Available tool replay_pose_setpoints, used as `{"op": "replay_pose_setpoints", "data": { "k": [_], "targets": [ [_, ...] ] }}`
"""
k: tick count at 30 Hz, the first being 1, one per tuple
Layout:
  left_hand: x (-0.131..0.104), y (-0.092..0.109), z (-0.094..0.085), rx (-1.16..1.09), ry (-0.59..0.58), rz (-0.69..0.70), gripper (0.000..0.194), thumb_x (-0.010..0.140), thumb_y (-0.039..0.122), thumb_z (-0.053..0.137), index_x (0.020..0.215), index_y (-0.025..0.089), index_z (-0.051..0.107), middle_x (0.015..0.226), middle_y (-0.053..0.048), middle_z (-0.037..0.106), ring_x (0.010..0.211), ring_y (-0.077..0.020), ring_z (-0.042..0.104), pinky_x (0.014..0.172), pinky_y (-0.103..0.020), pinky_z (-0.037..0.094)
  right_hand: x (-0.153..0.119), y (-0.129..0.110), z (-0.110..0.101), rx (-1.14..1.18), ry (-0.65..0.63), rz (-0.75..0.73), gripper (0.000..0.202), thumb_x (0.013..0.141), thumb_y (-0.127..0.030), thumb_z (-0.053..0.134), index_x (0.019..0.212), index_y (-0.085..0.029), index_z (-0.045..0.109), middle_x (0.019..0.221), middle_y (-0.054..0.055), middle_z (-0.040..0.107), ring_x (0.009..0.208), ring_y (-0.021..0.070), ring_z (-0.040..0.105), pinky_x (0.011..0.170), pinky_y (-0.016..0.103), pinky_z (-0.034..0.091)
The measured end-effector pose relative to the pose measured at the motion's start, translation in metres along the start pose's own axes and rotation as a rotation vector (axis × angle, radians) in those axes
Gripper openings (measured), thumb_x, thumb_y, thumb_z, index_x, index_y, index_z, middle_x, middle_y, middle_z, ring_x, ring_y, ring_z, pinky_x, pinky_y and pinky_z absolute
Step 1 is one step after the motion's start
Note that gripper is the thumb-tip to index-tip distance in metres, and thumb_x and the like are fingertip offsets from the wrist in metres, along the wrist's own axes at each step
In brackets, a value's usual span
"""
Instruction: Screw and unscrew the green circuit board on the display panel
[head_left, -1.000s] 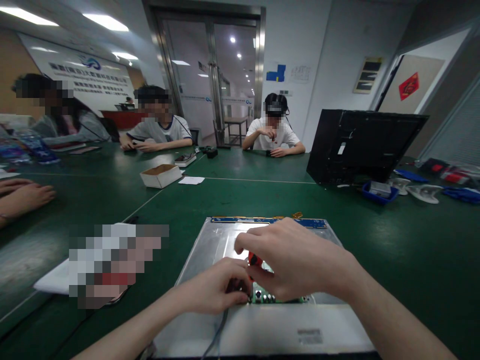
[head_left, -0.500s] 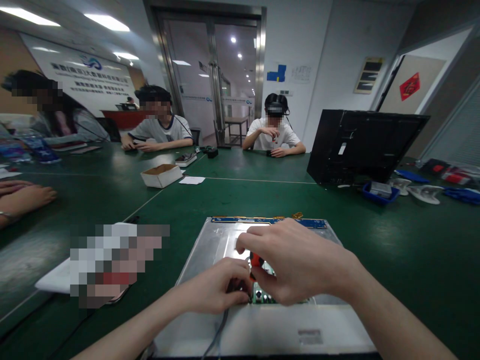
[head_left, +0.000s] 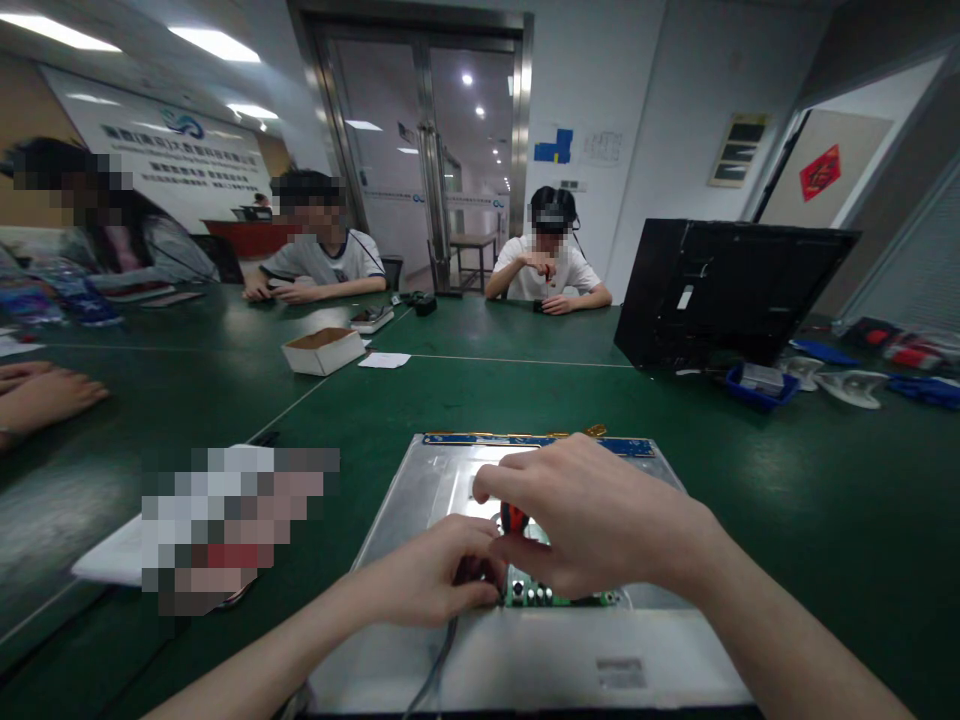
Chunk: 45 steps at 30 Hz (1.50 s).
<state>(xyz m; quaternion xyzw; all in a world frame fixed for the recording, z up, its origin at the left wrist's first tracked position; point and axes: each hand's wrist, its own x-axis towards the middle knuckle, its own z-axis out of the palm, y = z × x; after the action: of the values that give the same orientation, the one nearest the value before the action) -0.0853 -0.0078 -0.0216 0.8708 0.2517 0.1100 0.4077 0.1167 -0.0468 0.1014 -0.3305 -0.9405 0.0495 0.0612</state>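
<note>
My right hand (head_left: 592,520) is closed around the red and black handle of a screwdriver (head_left: 514,518), held over a green circuit board (head_left: 559,594). The screwdriver's tip is hidden. Beside it, my left hand (head_left: 442,568) has its fingers bent together at the board's left side, and whatever they pinch is out of sight. A dark cable (head_left: 442,655) runs down from under those fingers. The board lies on a silver metal panel (head_left: 540,655), which has a narrow blue board strip (head_left: 615,446) along its far edge.
On the green table (head_left: 480,400) stand a white open box (head_left: 322,352), a black monitor (head_left: 727,290) and a blue tray (head_left: 761,388). A white paper (head_left: 112,555) lies at left. Another person's hands (head_left: 49,400) rest at the left edge; other people sit across the table.
My right thumb and fingers have shifted slightly around the screwdriver handle, which appears turned. More of the circuit board shows below the hand. My left hand stays in place.
</note>
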Motion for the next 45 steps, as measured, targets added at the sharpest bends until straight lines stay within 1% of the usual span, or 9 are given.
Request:
{"op": "replay_pose_setpoints", "data": {
  "k": [5,11,15,23,28,34,38,42,45],
  "targets": [
    [0.001,0.0,-0.002,0.041,0.002,0.047,0.005,0.08,0.019,0.064,0.084,0.017,0.065,0.086,-0.002,0.064,0.08,-0.0184,0.057,0.071,-0.027,0.045,-0.002,-0.001,0.001,-0.003,0.042,-0.023,0.017,0.079,-0.022,0.054,0.095,-0.02,0.056,0.092,0.002,0.066,0.069,0.0156,0.056,0.052,0.028,0.027],
    [0.001,0.004,-0.001,-0.012,0.01,0.013,0.006,0.076,0.016,0.062,0.082,0.016,0.064,0.089,-0.003,0.063,0.076,-0.0173,0.056,0.063,-0.025,0.044,0.002,0.002,0.003,-0.012,0.043,0.0,0.014,0.087,-0.024,0.053,0.1,-0.02,0.057,0.09,0.002,0.069,0.069,0.0137,0.057,0.053,0.027,0.025],
    [-0.001,0.007,0.0,-0.052,0.005,-0.022,0.008,0.079,0.017,0.06,0.086,0.016,0.063,0.082,-0.002,0.061,0.068,-0.0146,0.054,0.058,-0.024,0.042,0.003,0.002,0.003,0.001,0.036,0.002,0.013,0.091,-0.032,0.053,0.095,-0.02,0.057,0.083,0.001,0.069,0.068,0.0137,0.058,0.052,0.026,0.025],
    [0.002,0.002,-0.002,0.005,0.017,0.051,0.004,0.08,0.019,0.064,0.081,0.016,0.064,0.085,-0.003,0.063,0.079,-0.0178,0.057,0.069,-0.028,0.045,-0.002,0.001,0.004,0.006,0.049,-0.02,0.019,0.079,-0.023,0.054,0.098,-0.02,0.056,0.091,0.002,0.067,0.066,0.0147,0.054,0.051,0.027,0.025],
    [0.001,0.002,-0.001,0.016,0.029,0.061,0.004,0.077,0.015,0.065,0.081,0.017,0.065,0.088,-0.002,0.064,0.08,-0.0176,0.057,0.068,-0.026,0.045,0.0,0.001,0.004,-0.024,0.04,0.001,0.017,0.084,-0.023,0.053,0.101,-0.02,0.056,0.09,0.003,0.068,0.067,0.0143,0.056,0.052,0.027,0.025],
    [0.0,0.002,0.0,0.015,0.015,0.003,0.007,0.078,0.017,0.062,0.085,0.017,0.064,0.087,-0.002,0.063,0.073,-0.0164,0.055,0.062,-0.025,0.043,0.002,0.002,0.003,-0.005,0.044,0.002,0.013,0.09,-0.032,0.053,0.096,-0.021,0.056,0.08,0.0,0.069,0.066,0.0142,0.059,0.052,0.026,0.026],
    [0.001,-0.001,-0.001,0.045,0.018,0.07,0.003,0.079,0.017,0.064,0.081,0.016,0.065,0.088,-0.003,0.064,0.079,-0.0178,0.057,0.069,-0.027,0.045,0.0,0.001,0.002,0.01,0.045,-0.019,0.015,0.085,-0.031,0.055,0.096,-0.021,0.056,0.086,0.002,0.069,0.069,0.0157,0.059,0.052,0.027,0.027],
    [0.001,-0.004,-0.001,0.063,0.01,0.076,0.004,0.082,0.02,0.064,0.083,0.017,0.065,0.085,-0.003,0.064,0.08,-0.0182,0.059,0.07,-0.028,0.045,-0.002,0.0,0.002,0.013,0.043,-0.029,0.021,0.078,-0.024,0.055,0.099,-0.02,0.056,0.089,0.002,0.068,0.066,0.0153,0.056,0.051,0.028,0.027],
    [0.0,-0.003,-0.001,0.051,0.009,0.065,0.004,0.08,0.018,0.064,0.084,0.017,0.065,0.088,-0.003,0.065,0.082,-0.0185,0.059,0.07,-0.028,0.046,-0.001,0.0,0.002,0.01,0.032,-0.021,0.018,0.081,-0.023,0.054,0.098,-0.019,0.057,0.089,0.003,0.068,0.067,0.0152,0.057,0.052,0.028,0.027]
  ]
}}
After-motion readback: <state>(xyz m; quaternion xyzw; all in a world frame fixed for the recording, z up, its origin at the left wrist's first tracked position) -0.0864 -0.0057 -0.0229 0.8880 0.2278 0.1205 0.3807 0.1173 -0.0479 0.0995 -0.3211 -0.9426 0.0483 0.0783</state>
